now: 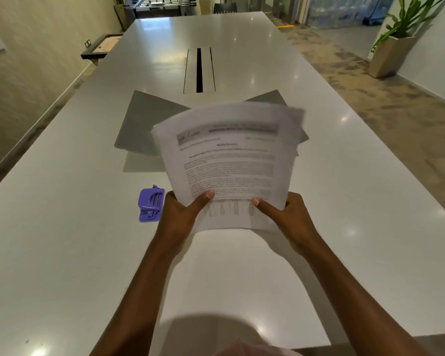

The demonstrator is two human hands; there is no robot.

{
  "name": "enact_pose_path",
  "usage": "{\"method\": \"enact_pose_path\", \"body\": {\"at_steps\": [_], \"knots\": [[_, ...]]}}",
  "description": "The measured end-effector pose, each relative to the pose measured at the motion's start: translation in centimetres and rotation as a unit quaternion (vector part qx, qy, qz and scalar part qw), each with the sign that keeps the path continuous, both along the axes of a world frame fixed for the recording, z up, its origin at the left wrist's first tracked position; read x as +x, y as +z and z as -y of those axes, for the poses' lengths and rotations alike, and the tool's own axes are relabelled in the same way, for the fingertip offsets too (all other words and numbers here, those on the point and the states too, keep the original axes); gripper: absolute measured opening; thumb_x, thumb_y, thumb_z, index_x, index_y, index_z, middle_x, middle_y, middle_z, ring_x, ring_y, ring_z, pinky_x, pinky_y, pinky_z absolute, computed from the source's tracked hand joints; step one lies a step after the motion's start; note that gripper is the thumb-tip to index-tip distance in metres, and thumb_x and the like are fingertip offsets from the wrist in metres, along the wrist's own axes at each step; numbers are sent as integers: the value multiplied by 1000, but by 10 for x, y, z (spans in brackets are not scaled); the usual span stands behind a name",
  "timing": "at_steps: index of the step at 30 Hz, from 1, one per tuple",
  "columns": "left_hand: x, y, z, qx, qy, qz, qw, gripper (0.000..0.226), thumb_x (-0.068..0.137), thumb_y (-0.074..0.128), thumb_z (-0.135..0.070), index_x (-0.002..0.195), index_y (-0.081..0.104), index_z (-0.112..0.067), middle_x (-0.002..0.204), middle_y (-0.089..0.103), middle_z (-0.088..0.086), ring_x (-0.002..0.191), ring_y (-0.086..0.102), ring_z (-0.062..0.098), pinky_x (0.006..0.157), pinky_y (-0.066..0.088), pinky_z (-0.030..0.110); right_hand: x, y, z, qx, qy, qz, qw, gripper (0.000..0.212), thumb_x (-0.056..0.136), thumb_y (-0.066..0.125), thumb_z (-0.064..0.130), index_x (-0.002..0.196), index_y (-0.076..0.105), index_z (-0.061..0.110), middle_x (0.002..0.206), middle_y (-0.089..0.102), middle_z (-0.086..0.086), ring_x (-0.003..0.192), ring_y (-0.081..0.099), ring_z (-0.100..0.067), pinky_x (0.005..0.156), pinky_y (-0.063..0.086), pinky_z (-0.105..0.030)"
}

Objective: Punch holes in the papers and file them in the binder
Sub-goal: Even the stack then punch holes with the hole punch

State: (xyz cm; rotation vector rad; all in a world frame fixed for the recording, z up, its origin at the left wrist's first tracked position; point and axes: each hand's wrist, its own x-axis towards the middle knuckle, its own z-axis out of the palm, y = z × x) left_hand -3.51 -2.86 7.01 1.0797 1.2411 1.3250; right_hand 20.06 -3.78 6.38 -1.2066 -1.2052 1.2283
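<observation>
A stack of printed white papers (229,160) is held up above the table, its top edge blurred. My left hand (183,211) grips the stack's lower left corner, thumb on top. My right hand (285,214) grips the lower right corner the same way. A purple hole punch (150,205) sits on the table just left of my left hand. A grey binder (144,124) lies open and flat behind the papers, which hide its middle; its right cover (270,98) shows above the sheets.
The long white table (62,227) has a cable slot (199,70) in its middle, beyond the binder. A dark framed tray (100,47) juts out by the table's far left edge. A potted plant (393,47) stands on the floor at the right.
</observation>
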Motion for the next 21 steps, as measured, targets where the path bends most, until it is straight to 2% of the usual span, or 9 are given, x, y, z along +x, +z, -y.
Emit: {"method": "enact_pose_path", "body": {"at_steps": [2,4,6,9,11,14,16,18,21], "knots": [[0,3,-2,11,23,43,999,38,91,77,-5,118,68,-31,109,81,-19,106,76,6,81,63,22,8,-5,-4,-23,-3,-47,999,33,90,77,21,122,74,13,117,79,-4,109,75,-28,92,62,-44],[-1,3,-4,18,37,96,994,48,93,75,-5,134,64,-27,127,77,-9,119,73,14,93,63,35,9,-14,-6,-55,-9,-120,991,36,91,74,23,125,70,12,123,77,-10,116,72,-34,96,60,-49],[2,1,-5,25,35,137,990,60,94,75,-8,147,56,-27,140,70,-1,129,68,24,100,59,50,1,-22,-3,-81,2,-208,975,39,95,70,22,132,65,11,128,74,-14,118,70,-35,96,60,-46],[18,-3,-4,11,25,205,978,62,99,70,-9,153,50,-31,147,66,2,135,63,30,105,54,56,-27,-25,4,-73,34,-274,959,46,97,62,16,143,56,12,138,68,-12,125,67,-32,101,57,-46],[34,-3,3,-23,36,223,974,58,100,69,-13,152,52,-33,144,68,1,131,66,32,102,57,57,-43,-25,8,-53,25,-279,958,50,101,63,9,149,52,15,144,65,-10,131,63,-31,109,51,-53],[45,-3,13,-63,48,202,976,54,97,71,-22,148,55,-36,139,72,2,125,70,31,99,59,57,-49,-24,7,-47,-36,-261,964,46,99,68,8,143,59,19,141,68,-7,130,64,-29,112,47,-55],[39,-2,13,-43,18,216,975,50,103,63,-21,149,53,-36,145,68,3,132,66,30,108,54,57,-39,-19,6,-53,-59,-219,972,40,96,73,11,134,66,20,134,72,-5,124,68,-28,109,50,-55],[20,3,10,-11,-12,256,966,47,110,47,-34,157,45,-29,155,59,6,144,55,30,116,48,52,-21,-10,5,-72,-70,-180,978,32,93,75,9,124,71,18,125,77,-5,116,73,-26,104,55,-53],[-32,10,7,-44,-52,385,920,84,99,42,-72,160,44,-14,160,52,12,148,49,33,119,41,54,13,6,4,-77,-50,-123,988,30,92,74,4,120,72,11,120,78,-7,112,75,-30,98,59,-46]]}}
